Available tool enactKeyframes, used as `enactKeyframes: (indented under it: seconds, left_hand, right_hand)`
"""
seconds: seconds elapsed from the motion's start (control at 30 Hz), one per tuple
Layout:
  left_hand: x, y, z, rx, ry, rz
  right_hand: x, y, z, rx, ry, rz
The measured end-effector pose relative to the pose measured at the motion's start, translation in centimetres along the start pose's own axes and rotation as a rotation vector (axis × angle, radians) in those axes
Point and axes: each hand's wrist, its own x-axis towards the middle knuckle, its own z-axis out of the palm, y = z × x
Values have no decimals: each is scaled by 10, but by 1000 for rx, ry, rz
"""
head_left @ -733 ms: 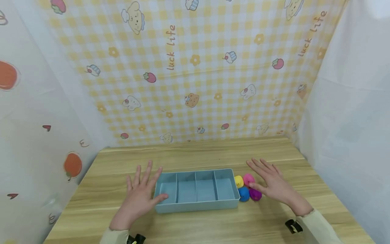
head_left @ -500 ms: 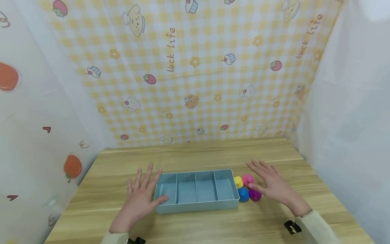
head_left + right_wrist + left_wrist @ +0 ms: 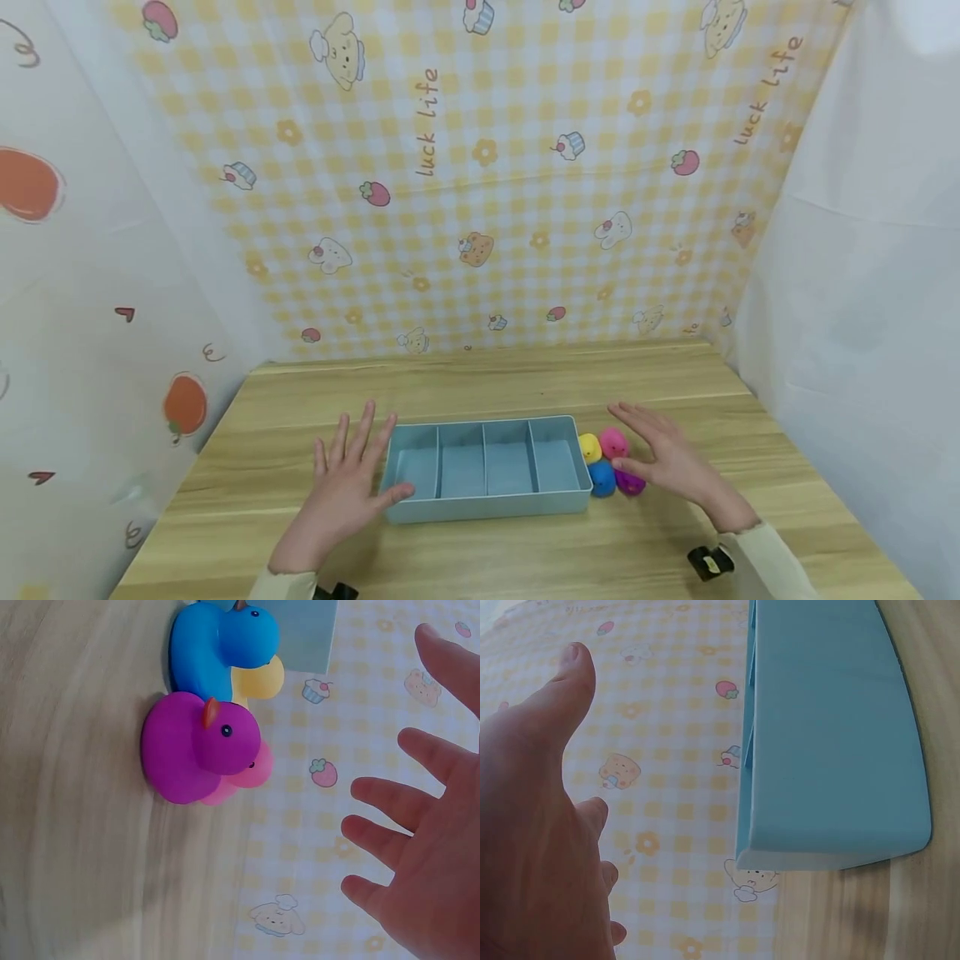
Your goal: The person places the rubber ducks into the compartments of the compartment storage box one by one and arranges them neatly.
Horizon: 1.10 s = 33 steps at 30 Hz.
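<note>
A blue-grey divided tray (image 3: 487,507) lies on the table, its compartments bare. My left hand (image 3: 345,496) is spread above the tray's left end, fingers straight and holding nothing; its thumb overlaps the front left corner in the head view. Past the tray's right end sit small rubber ducks: a yellow duck (image 3: 590,447), a pink duck (image 3: 613,442), a blue duck (image 3: 602,480) and a purple duck (image 3: 199,746). Over them, slightly right, hovers my right hand (image 3: 672,460) with extended fingers and nothing in it. From the head, this hand partly covers the purple duck.
The wood-grain table (image 3: 480,554) ends at a yellow checked cloth (image 3: 510,208) hung behind it. White cloth walls (image 3: 862,250) stand at both sides. Each wrist wears a black strap (image 3: 709,563).
My right hand has turned a little, its fingers drawing closer together and dipping slightly toward the ducks. My left hand stays about where it was. The head view has shifted slightly.
</note>
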Motion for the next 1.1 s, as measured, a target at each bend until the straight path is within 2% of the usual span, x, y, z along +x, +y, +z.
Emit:
enactKeyframes:
  seconds: [0.1,0.3,0.6,0.8,1.1]
  left_hand:
    - [-1,0,3,-10,12,7]
    - [-3,-1,13,-20,7,7]
    - [-3,-5,23,-23,-5,5]
    - [-4,-8,32,-75,-38,-23]
    - [-6,-7,46,-82,-94,-87]
  right_hand:
    - [-2,2,1,33,7,18]
    - [-13,8,6,148,7,109]
    - [-25,19,23,266,33,229]
    - [-27,21,28,299,13,320]
    - [-33,27,38,370,13,394]
